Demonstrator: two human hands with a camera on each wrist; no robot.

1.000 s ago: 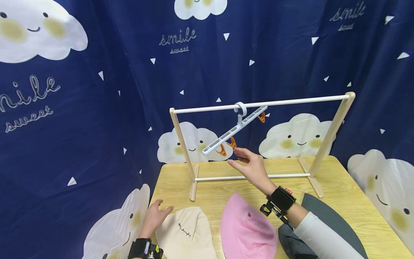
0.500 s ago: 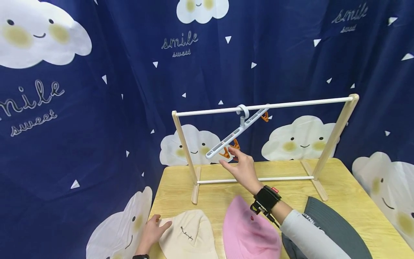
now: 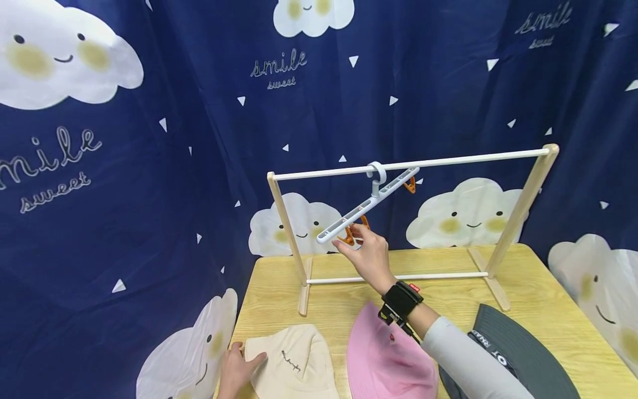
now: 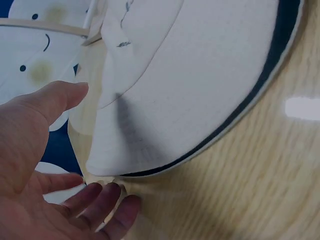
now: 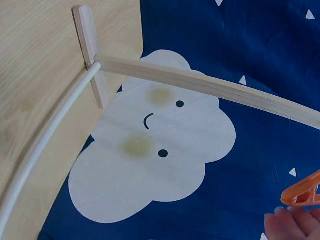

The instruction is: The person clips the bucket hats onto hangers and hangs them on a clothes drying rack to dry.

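Observation:
A white hanger [image 3: 375, 198] hangs by its hook from the rack's top bar, with orange clips on it. My right hand [image 3: 370, 256] is at the near-end clip [image 3: 346, 237], thumb on one side and fingers on the other. In the right wrist view fingertips [image 5: 290, 222] lie just under an orange clip [image 5: 302, 192]; the thumb is out of that view, so a firm pinch does not show. My left hand [image 3: 236, 370] is beside the cream bucket hat [image 3: 294, 363]. In the left wrist view its thumb and fingers stand apart around the brim's edge [image 4: 107, 162], without gripping.
A wooden rack [image 3: 286, 227] with white bars stands on the wood-grain table [image 3: 271, 299]. A pink bucket hat [image 3: 384, 354] and a dark grey bucket hat [image 3: 528, 354] lie right of the cream one. A blue cloud-print curtain [image 3: 199, 138] hangs behind.
My right hand has moved left to the hanger's near-end clip, its thumb and fingers now around it. My left hand has shifted slightly down beside the cream hat. The view has tilted slightly.

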